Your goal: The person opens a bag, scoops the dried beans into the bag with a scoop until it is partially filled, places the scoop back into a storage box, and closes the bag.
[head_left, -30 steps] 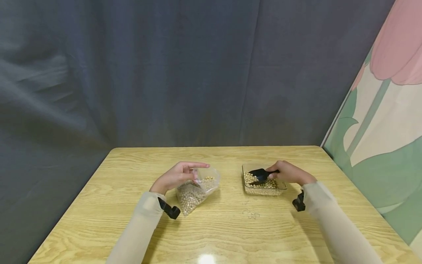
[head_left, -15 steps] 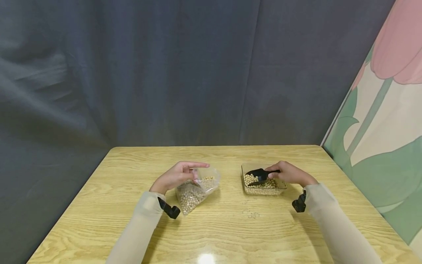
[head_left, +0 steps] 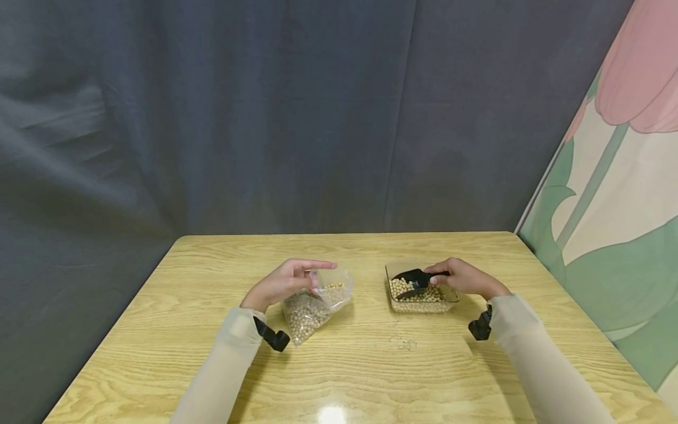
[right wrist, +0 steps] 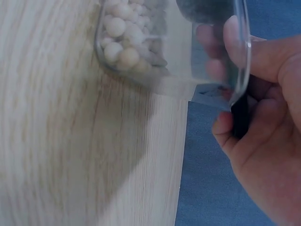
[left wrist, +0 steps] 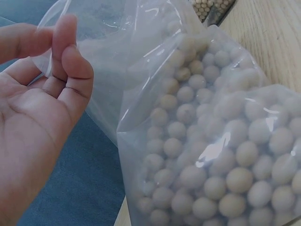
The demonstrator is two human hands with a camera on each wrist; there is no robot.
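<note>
My left hand [head_left: 281, 284] pinches the rim of a clear plastic bag [left wrist: 106, 70], whose mouth gapes toward the right. Round pale beans [left wrist: 235, 181] fill the bag's lower part as it rests on the table. To the right, my right hand [head_left: 467, 278] holds a black scoop [head_left: 415, 279] by its handle. The scoop's blade sits among more beans [head_left: 429, 296] inside a clear rectangular container [head_left: 424, 307]. In the right wrist view, the container's wall [right wrist: 174, 80] partly covers the fingers, and the handle's black end [right wrist: 240, 117] shows beside the palm.
Both the bag and the container stand on a light wooden table [head_left: 344, 377], with a gap between them. Faint dark marks [head_left: 406, 345] show on the tabletop. A dark curtain [head_left: 296, 118] hangs behind, and a flower-patterned cloth [head_left: 609, 194] flanks the right side.
The scoop has shifted slightly left in the beans, and the container has slid a little left too. My left hand and the bag have stayed nearly still.
</note>
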